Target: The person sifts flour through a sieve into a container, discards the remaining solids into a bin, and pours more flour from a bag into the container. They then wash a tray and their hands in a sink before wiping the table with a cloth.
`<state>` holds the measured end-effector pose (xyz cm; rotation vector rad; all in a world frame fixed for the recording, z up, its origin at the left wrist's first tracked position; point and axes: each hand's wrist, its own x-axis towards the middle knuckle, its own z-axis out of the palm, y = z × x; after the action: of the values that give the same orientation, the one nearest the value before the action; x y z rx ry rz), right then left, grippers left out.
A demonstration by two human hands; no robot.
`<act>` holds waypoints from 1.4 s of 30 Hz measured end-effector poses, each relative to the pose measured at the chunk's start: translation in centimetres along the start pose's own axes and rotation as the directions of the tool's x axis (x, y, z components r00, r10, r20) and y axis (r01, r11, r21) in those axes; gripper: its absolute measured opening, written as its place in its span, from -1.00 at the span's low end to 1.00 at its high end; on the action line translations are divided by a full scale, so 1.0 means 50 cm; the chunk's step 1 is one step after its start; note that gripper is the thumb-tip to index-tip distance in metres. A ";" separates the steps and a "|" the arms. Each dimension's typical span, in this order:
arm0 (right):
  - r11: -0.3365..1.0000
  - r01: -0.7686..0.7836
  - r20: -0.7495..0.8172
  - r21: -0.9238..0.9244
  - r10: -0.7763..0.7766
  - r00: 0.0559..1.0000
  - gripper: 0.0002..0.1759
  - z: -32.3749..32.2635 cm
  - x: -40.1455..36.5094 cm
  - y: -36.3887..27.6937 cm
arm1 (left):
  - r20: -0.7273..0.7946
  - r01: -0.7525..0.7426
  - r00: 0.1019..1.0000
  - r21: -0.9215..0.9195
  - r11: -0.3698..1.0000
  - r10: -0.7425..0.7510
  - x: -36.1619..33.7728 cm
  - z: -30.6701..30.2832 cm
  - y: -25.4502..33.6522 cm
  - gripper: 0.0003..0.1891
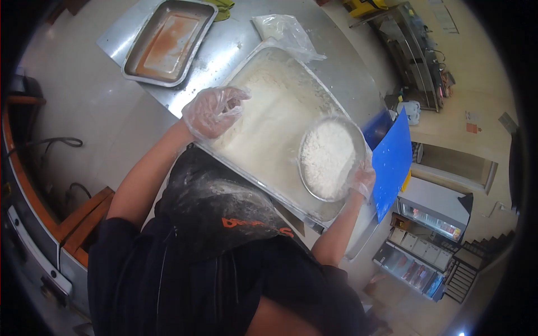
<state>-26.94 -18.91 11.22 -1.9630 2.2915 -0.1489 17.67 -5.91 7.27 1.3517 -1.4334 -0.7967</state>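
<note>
Head view: right fingers on powder-filled round vessel above tray

Flour hides the floor of the round bowl while folds obscure orange lettering.

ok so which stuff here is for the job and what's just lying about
Seemingly in use:
round metal container, in the gloved right hand
white powder
large tray

Probably just lying about:
brown-stained pan
clear plastic bag
</note>
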 end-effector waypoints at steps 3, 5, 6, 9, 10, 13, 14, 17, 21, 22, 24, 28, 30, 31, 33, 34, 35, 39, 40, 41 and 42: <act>0.986 0.117 0.087 -0.121 -0.106 0.990 -0.56 0.001 -0.009 -0.032 | 0.042 0.075 0.996 -0.015 0.997 -0.075 0.005 0.002 0.002 -0.68; 0.947 0.274 0.002 0.165 -0.278 0.960 -0.54 0.066 0.055 0.031 | 0.048 0.104 0.994 -0.045 0.994 -0.102 0.004 0.005 0.003 -0.69; 0.884 0.347 -0.046 0.313 -0.350 0.936 -0.53 0.099 0.076 0.043 | 0.025 0.043 0.999 -0.029 0.999 -0.042 0.007 0.000 0.002 -0.69; 0.834 0.522 -0.095 0.177 -0.513 0.853 -0.52 0.152 0.086 0.003 | 0.000 -0.061 0.998 -0.012 0.998 0.061 0.007 -0.006 0.004 -0.70; 0.821 0.571 -0.089 0.023 -0.567 0.819 -0.52 0.147 0.090 -0.030 | 0.000 -0.056 0.998 -0.024 0.998 0.056 0.007 -0.007 0.002 -0.70; 0.807 0.487 -0.093 0.335 -0.486 0.869 -0.53 0.169 0.129 -0.088 | -0.032 -0.081 0.996 -0.103 0.991 0.079 0.008 -0.008 -0.014 -0.71; 0.728 0.520 -0.125 0.447 -0.524 0.842 -0.55 0.201 0.118 -0.097 | -0.045 -0.093 0.995 -0.141 0.986 0.088 0.003 -0.004 -0.015 -0.71; 0.791 0.325 0.000 0.518 -0.381 0.925 -0.54 0.165 0.098 -0.162 | -0.061 -0.110 0.993 -0.116 0.987 0.104 -0.001 -0.002 -0.008 -0.72; 0.947 0.309 0.050 0.086 -0.314 0.948 -0.58 0.120 0.044 -0.273 | -0.043 -0.036 0.999 -0.160 0.986 0.030 -0.012 -0.016 0.017 -0.71; 0.931 0.358 0.030 0.068 -0.361 0.932 -0.59 0.126 0.056 -0.274 | -0.061 -0.070 0.996 -0.143 0.987 0.062 -0.008 -0.017 0.012 -0.72; 0.773 0.510 -0.052 0.377 -0.533 0.845 -0.60 0.169 0.132 -0.213 | -0.058 -0.086 0.995 -0.096 0.992 0.080 -0.004 -0.023 0.015 -0.73; 0.766 0.595 -0.106 0.243 -0.589 0.801 -0.57 0.155 0.058 -0.261 | -0.030 -0.011 1.000 -0.045 0.999 0.009 -0.016 -0.031 0.037 -0.73; 0.789 0.606 0.010 0.097 -0.610 0.793 -0.53 0.130 0.079 -0.261 | -0.023 -0.001 1.000 -0.057 0.998 -0.001 -0.011 -0.031 0.038 -0.73; 0.808 0.580 -0.030 0.105 -0.581 0.814 -0.52 0.132 0.068 -0.273 | -0.028 0.003 1.000 -0.064 0.998 -0.004 -0.009 -0.031 0.030 -0.72; 0.852 0.511 -0.087 0.112 -0.504 0.859 -0.49 0.139 0.016 -0.271 | -0.038 0.011 0.999 -0.073 0.997 -0.014 -0.022 -0.018 0.028 -0.72; 0.814 0.556 -0.054 0.165 -0.556 0.829 -0.48 0.148 0.038 -0.259 | -0.051 -0.003 0.999 -0.054 0.999 0.001 -0.018 -0.020 0.029 -0.72; 0.775 0.592 -0.027 0.219 -0.602 0.798 -0.48 0.156 0.068 -0.240 | -0.058 -0.023 0.998 -0.036 0.999 0.021 -0.010 -0.021 0.029 -0.72; 0.789 0.429 -0.018 0.439 -0.470 0.882 -0.47 0.179 0.069 -0.211 | -0.052 -0.009 0.999 -0.079 0.997 0.005 -0.015 -0.011 0.020 -0.72; 0.778 0.508 0.006 0.370 -0.549 0.836 -0.46 0.179 0.071 -0.202 | -0.053 -0.004 0.999 -0.091 0.996 -0.001 -0.014 -0.009 0.021 -0.71; 0.755 0.582 0.028 0.303 -0.618 0.786 -0.46 0.183 0.078 -0.196 | -0.050 -0.006 0.999 -0.097 0.995 0.001 -0.008 -0.010 0.022 -0.70; 0.721 0.652 0.059 0.234 -0.680 0.731 -0.45 0.186 0.087 -0.185 | -0.034 -0.008 0.999 -0.090 0.996 0.005 -0.006 -0.006 0.017 -0.70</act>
<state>-17.12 -24.59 3.33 -2.4916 1.3108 -0.2769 17.65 -5.43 8.09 1.2854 -1.3592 -0.8207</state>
